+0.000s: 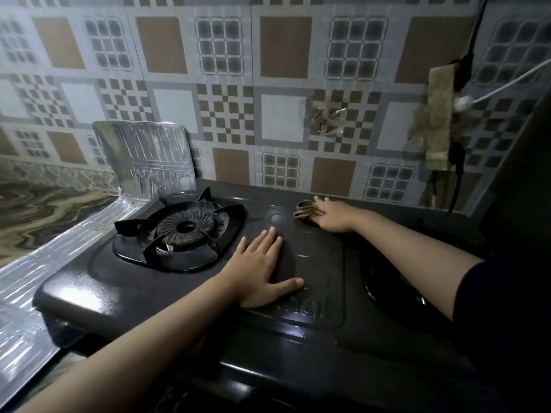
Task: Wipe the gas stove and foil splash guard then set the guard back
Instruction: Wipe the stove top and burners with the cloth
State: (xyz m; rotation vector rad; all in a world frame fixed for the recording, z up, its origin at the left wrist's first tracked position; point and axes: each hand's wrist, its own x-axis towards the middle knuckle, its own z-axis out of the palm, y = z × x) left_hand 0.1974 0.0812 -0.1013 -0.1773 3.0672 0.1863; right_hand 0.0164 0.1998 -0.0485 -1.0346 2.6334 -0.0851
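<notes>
Right hand (332,216) presses a folded cloth (304,210) flat on the stove (313,263) top.
Wiping step; left hand (262,269) braces, open and empty; the foil guard (143,156) probably follows.

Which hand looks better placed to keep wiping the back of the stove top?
The right hand, probably. It already presses the cloth flat on the stove near the rear edge. The left hand lies flat and empty nearer the front, beside the burner.

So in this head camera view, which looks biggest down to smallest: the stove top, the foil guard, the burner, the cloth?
1. Stove top, by far.
2. Foil guard, counting its strip along the stove's left side.
3. Burner.
4. Cloth, partly hidden beneath the right hand.
</notes>
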